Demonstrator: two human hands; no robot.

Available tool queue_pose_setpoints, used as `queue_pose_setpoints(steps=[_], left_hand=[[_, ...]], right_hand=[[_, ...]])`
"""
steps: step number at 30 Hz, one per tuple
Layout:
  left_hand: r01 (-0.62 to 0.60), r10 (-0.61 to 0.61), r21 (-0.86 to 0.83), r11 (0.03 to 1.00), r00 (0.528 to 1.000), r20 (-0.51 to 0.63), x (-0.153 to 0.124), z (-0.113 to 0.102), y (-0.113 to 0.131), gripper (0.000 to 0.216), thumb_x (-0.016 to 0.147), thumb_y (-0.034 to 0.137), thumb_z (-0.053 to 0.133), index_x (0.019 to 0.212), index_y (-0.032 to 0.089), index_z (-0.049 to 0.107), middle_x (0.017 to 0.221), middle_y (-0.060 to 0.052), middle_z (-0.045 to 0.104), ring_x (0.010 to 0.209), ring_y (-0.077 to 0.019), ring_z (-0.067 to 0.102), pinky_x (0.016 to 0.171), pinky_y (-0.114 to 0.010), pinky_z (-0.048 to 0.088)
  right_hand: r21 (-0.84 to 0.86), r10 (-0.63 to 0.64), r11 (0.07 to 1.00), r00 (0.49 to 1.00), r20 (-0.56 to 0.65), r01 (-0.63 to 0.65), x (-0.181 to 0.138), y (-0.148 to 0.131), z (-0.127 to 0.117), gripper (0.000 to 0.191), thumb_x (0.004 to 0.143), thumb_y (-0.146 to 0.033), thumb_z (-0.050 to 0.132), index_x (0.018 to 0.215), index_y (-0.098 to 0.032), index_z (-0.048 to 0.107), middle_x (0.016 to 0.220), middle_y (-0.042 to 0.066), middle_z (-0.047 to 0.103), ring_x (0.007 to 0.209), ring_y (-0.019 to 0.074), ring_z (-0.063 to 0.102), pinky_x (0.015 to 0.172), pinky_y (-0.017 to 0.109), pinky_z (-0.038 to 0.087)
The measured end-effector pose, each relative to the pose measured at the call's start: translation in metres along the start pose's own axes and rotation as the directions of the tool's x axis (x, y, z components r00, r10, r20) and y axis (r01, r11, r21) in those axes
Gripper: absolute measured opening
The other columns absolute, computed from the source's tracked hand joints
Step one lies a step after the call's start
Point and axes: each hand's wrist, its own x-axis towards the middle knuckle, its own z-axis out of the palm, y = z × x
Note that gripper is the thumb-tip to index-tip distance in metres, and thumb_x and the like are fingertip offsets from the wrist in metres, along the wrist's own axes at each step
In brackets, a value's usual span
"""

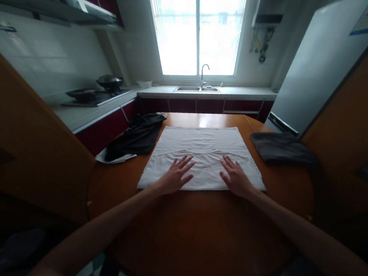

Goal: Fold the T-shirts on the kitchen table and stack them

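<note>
A white cloth garment (203,137) lies spread in a near-rectangle on the wooden table (207,234), with wrinkles running across its middle. My left hand (176,176) rests palm down on the near left part of the cloth, fingers spread. On the near right part lies my right hand (237,177), also flat with its fingers apart. Neither hand grips anything. The undersides of both palms are hidden.
Black clothing (141,134) with a white piece beneath it lies on the table's left side. A folded dark grey cloth (281,147) sits at the right. Beyond are a counter with a sink (188,88), a stove with pans (110,81), and a fridge (322,60).
</note>
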Motion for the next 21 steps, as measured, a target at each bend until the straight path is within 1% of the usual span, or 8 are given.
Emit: queue_pose_setpoints(steps=[3, 6, 8, 10, 12, 15, 18, 21], left_hand=[[0.089, -0.087, 0.084, 0.992, 0.996, -0.035, -0.035, -0.012, -0.039, 0.06, 0.106, 0.049, 0.03, 0.158, 0.021, 0.035, 0.166, -0.011, 0.026, 0.156, -0.029, 0.016, 0.124, -0.056, 0.015], [0.195, -0.197, 0.155, 0.968, 0.98, -0.003, -0.08, -0.014, -0.076, 0.061, 0.105, 0.053, 0.028, 0.155, 0.021, 0.041, 0.164, -0.012, 0.031, 0.154, -0.0326, 0.021, 0.122, -0.06, 0.018], [0.229, -0.236, 0.159, 0.96, 0.972, 0.023, -0.108, -0.013, -0.094, 0.062, 0.105, 0.055, 0.028, 0.156, 0.023, 0.041, 0.164, -0.011, 0.032, 0.153, -0.0321, 0.025, 0.12, -0.059, 0.023], [0.231, -0.235, 0.139, 0.963, 0.972, 0.017, -0.132, -0.014, -0.105, 0.062, 0.104, 0.056, 0.029, 0.156, 0.023, 0.039, 0.163, -0.011, 0.034, 0.152, -0.0301, 0.028, 0.12, -0.055, 0.029], [0.202, -0.202, 0.11, 0.973, 0.979, -0.009, -0.149, -0.019, -0.11, 0.062, 0.104, 0.056, 0.032, 0.155, 0.023, 0.042, 0.163, -0.01, 0.035, 0.15, -0.0285, 0.032, 0.12, -0.049, 0.032], [0.147, -0.144, 0.07, 0.987, 0.988, -0.053, -0.159, -0.027, -0.109, 0.059, 0.102, 0.057, 0.04, 0.149, 0.024, 0.052, 0.16, -0.009, 0.04, 0.147, -0.0284, 0.039, 0.12, -0.045, 0.035], [0.102, -0.095, 0.046, 0.994, 0.986, -0.14, -0.158, -0.031, -0.104, 0.047, 0.101, 0.049, 0.044, 0.136, 0.025, 0.064, 0.148, -0.01, 0.055, 0.137, -0.0276, 0.05, 0.116, -0.045, 0.041], [0.05, -0.041, 0.041, 0.998, 0.98, -0.192, -0.155, -0.033, -0.098, 0.037, 0.102, 0.035, 0.045, 0.13, 0.024, 0.066, 0.132, -0.01, 0.064, 0.126, -0.0249, 0.058, 0.11, -0.043, 0.049]], right_hand=[[-0.125, 0.009, 0.992, 0.999, -0.04, -0.013, -0.021, 0.041, -0.009, 0.06, 0.103, -0.04, 0.032, 0.157, -0.013, 0.036, 0.166, 0.013, 0.024, 0.155, 0.0249, 0.017, 0.124, 0.052, 0.016], [-0.177, 0.036, 0.984, 0.999, 0.025, -0.031, -0.043, 0.085, -0.01, 0.061, 0.103, -0.044, 0.032, 0.155, -0.014, 0.039, 0.164, 0.015, 0.031, 0.153, 0.0277, 0.024, 0.122, 0.057, 0.018], [-0.175, 0.073, 0.982, 0.997, 0.03, -0.067, -0.057, 0.107, -0.009, 0.06, 0.103, -0.045, 0.03, 0.154, -0.016, 0.041, 0.162, 0.016, 0.033, 0.152, 0.029, 0.028, 0.12, 0.061, 0.022], [-0.163, 0.085, 0.983, 0.996, 0.01, -0.082, -0.068, 0.12, -0.011, 0.06, 0.103, -0.046, 0.029, 0.154, -0.017, 0.042, 0.162, 0.017, 0.035, 0.151, 0.03, 0.029, 0.118, 0.063, 0.023], [-0.142, 0.054, 0.988, 0.998, -0.018, -0.056, -0.077, 0.124, -0.016, 0.059, 0.103, -0.047, 0.031, 0.153, -0.019, 0.043, 0.161, 0.017, 0.036, 0.151, 0.0307, 0.03, 0.118, 0.064, 0.023], [-0.097, -0.086, 0.992, 0.996, -0.033, 0.083, -0.086, 0.122, -0.029, 0.057, 0.099, -0.05, 0.044, 0.149, -0.024, 0.05, 0.158, 0.015, 0.043, 0.148, 0.0316, 0.037, 0.118, 0.059, 0.029], [-0.074, -0.216, 0.974, 0.976, -0.042, 0.212, -0.093, 0.12, -0.04, 0.049, 0.094, -0.049, 0.056, 0.136, -0.025, 0.063, 0.141, 0.013, 0.059, 0.133, 0.0308, 0.053, 0.113, 0.05, 0.04], [-0.107, -0.233, 0.969, 0.967, -0.099, 0.223, -0.096, 0.12, -0.043, 0.04, 0.094, -0.046, 0.058, 0.124, -0.024, 0.07, 0.121, 0.013, 0.067, 0.116, 0.0288, 0.061, 0.104, 0.046, 0.048]])
